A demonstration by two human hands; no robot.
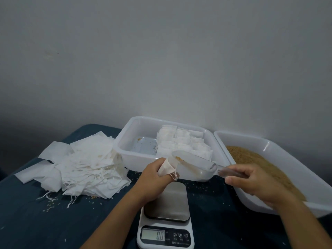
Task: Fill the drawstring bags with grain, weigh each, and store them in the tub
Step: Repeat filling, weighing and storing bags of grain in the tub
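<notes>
Gripping a small white drawstring bag, the left hand has its fingers curled round the fabric, holding it above the far end of the kitchen scale. The bag's long axis tilts up and to the right, its open mouth facing the scoop, and its drawstring loop dangles off the lower edge by the thumb. The right hand curls round the handle of a clear plastic scoop, which lies almost level, handle right, open end left at the bag's mouth. A few tan grains sit at that front lip; how much has gone into the bag is hidden by the cloth. The scale's steel platter is bare and the display reads 0.0, though its small button labels are too blurred to read. Behind sits the white tub, with filled bags packed in rows on its right side. A grain tray on the right is cut off by the frame edge. Left, a heap of empty bags sprawls on the dark blue tabletop, loose grains scattered about.
</notes>
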